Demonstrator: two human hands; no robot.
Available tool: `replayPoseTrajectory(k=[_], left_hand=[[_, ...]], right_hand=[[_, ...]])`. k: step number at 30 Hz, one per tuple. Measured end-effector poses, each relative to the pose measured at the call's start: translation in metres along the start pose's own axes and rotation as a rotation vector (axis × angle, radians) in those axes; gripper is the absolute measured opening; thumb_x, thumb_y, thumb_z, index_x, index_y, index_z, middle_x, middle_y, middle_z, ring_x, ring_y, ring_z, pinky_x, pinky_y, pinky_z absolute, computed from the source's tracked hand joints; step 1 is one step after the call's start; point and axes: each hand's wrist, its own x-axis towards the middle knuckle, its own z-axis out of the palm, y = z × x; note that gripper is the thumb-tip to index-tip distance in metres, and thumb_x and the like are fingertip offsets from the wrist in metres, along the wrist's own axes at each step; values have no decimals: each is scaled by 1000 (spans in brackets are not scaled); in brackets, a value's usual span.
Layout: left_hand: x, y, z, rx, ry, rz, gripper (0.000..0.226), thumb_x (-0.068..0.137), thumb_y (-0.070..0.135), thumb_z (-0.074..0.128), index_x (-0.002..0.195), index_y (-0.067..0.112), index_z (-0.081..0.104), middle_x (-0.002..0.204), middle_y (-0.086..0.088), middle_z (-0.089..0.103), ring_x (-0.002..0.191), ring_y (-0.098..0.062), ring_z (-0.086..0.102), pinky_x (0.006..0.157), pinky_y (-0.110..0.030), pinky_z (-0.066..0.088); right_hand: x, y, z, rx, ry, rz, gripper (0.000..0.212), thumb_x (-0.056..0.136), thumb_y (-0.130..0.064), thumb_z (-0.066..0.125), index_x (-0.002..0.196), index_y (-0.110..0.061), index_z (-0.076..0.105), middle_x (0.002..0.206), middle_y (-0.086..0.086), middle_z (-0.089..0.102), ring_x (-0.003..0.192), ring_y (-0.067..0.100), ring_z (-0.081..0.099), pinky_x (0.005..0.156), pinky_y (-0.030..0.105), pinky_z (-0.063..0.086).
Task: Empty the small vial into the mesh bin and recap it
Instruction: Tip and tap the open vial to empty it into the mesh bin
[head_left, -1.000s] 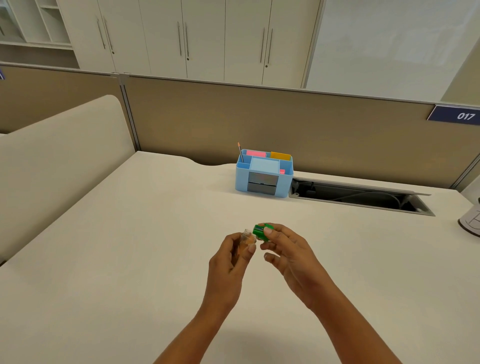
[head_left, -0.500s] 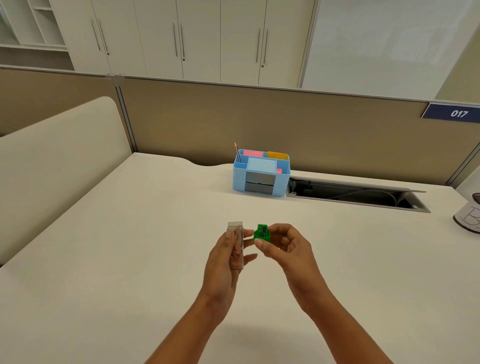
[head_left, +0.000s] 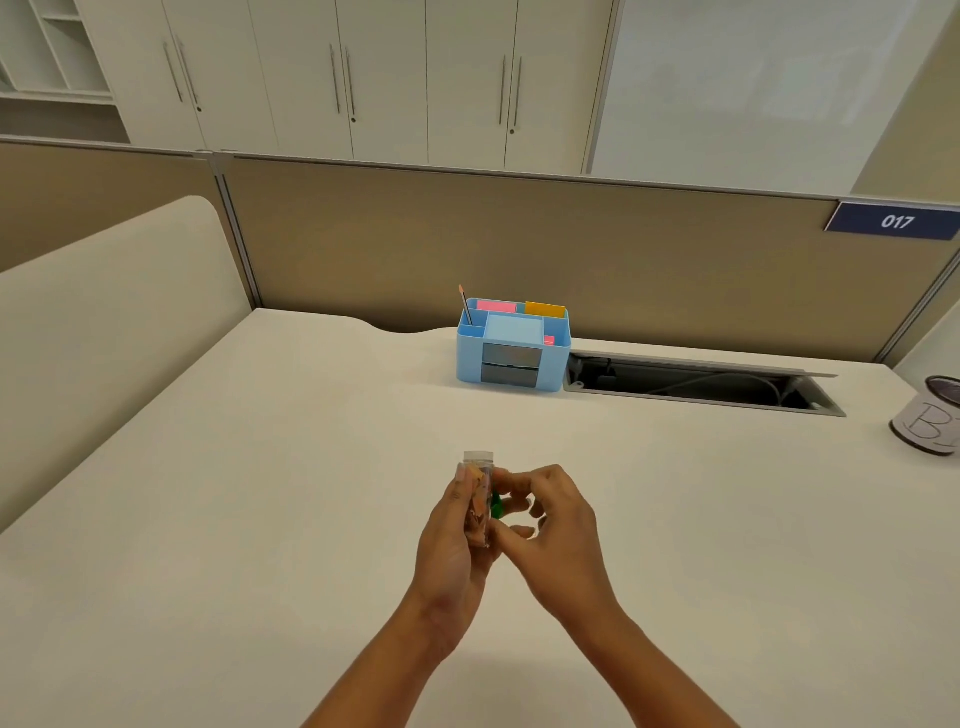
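A small clear vial (head_left: 479, 488) with brownish bits inside stands upright in my left hand (head_left: 456, 540), its open mouth up and uncapped. The green cap (head_left: 496, 505) is pinched in the fingers of my right hand (head_left: 553, 540), close beside the vial and mostly hidden behind it. Both hands hover over the middle of the white desk (head_left: 260, 493). At the far right edge stands a mesh bin (head_left: 930, 415) wrapped in paper with handwriting, cut off by the frame.
A light blue desk organiser (head_left: 511, 347) with a pencil and coloured notes stands at the back of the desk. Right of it lies an open cable tray slot (head_left: 696, 382). Beige partition walls close off the back and left.
The green cap has come off the vial. My left hand turned the vial upright, and my right hand brought the cap down beside it. The view shifted, showing more of the mesh bin.
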Motion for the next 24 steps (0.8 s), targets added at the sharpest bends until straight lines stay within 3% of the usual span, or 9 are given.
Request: replayPoseTrajectory(k=[4, 6, 8, 12, 16, 21, 24], left_hand=[[2, -2, -3, 56, 34, 13, 35, 78, 45, 47, 84, 22, 73, 81, 3, 74, 80, -12, 71, 64, -23, 58], [2, 0, -2, 112, 54, 17, 35, 83, 44, 43, 93, 21, 68, 94, -2, 72, 96, -23, 69, 79, -37, 58], [1, 2, 1, 183, 57, 32, 38, 84, 48, 41, 103, 22, 63, 110, -10, 67, 109, -32, 62, 96, -52, 48], [-3, 6, 4, 238, -3, 22, 45, 80, 51, 43, 113, 23, 56, 127, -16, 53, 114, -27, 58, 101, -57, 42], [-2, 3, 4, 311, -100, 26, 46, 78, 51, 45, 115, 26, 53, 131, -10, 49, 115, -20, 58, 101, -47, 45], [1, -3, 2, 479, -136, 64, 16, 86, 41, 48, 101, 43, 53, 118, 12, 44, 100, 15, 53, 74, -4, 48], [2, -5, 4, 608, -135, 115, 20, 88, 27, 56, 92, 47, 54, 108, 16, 42, 97, 9, 51, 71, -9, 44]], right_hand=[[1, 1, -4, 2, -75, 38, 18, 79, -16, 66, 93, -27, 65, 86, -17, 59, 77, -2, 54, 66, 6, 42], [0, 0, -6, 93, -95, 78, 18, 85, -18, 59, 96, -30, 65, 92, -16, 65, 82, -3, 58, 64, 6, 45], [0, -3, -7, 169, -120, 109, 18, 87, -23, 58, 98, -35, 64, 94, -16, 68, 87, -6, 59, 66, 7, 47], [-2, -4, -9, 153, -141, 106, 26, 80, -23, 67, 104, -32, 62, 93, -14, 69, 87, -4, 62, 69, 15, 53], [-5, -3, -9, 154, -70, 123, 28, 78, -19, 68, 103, -30, 63, 93, -11, 69, 83, -2, 64, 65, 12, 52], [-10, -1, -14, 106, 15, 160, 24, 76, -25, 66, 96, -37, 62, 88, -14, 69, 81, 0, 65, 69, 18, 55], [-16, 5, -21, 49, 51, 184, 25, 75, -24, 66, 98, -33, 61, 89, -17, 68, 82, -3, 63, 68, 15, 53]])
